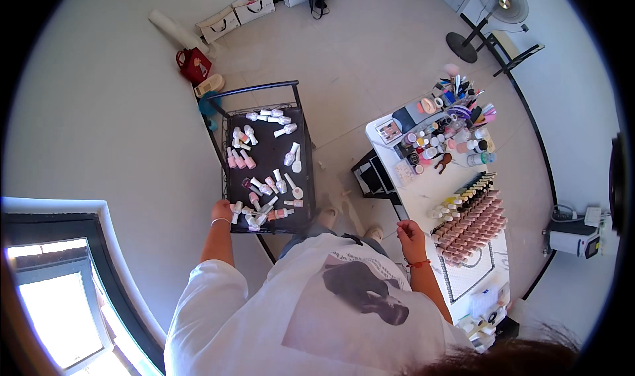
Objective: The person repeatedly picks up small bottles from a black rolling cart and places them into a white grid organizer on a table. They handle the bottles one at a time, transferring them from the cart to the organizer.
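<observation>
My left hand [222,210] is closed at the near left corner of a black cart [271,154], right beside a group of nail polish bottles [254,218]. Its fingers are partly hidden, so what they grip does not show clearly. More white, pink and lilac bottles lie on their sides across the cart's top. Off to the right, my right hand [411,237] hovers by the edge of a white marbled table [423,197], fingers curled in and nothing visible in them. Close to it on that table stand dense rows of pinkish-brown bottles [469,227].
Jars, brushes and cosmetics crowd the table's far end, with a brown hair claw [443,163] among them. Black drawers [374,174] stand under the table. A fan [503,5] stands far right; a red bag [193,65] sits by the left wall. The cart has a raised handle [254,88].
</observation>
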